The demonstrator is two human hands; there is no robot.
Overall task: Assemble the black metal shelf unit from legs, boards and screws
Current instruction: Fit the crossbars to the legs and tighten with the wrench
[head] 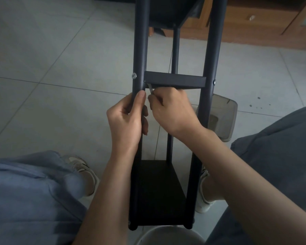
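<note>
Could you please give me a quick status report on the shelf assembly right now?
Left hand grips the left leg. Right hand pinches a hex key under the middle board. Nothing in the way.

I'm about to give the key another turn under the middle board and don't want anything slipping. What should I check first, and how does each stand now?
1. Left hand grips the left leg: ok.
2. Right hand pinches the hex key: ok.
3. Key tip seated in a screw under the middle board: cannot tell, hidden.
4. Outer left screw in place: ok.
5. Outer right screw in place: ok.
6. Bottom board attached between the legs: ok.
</note>
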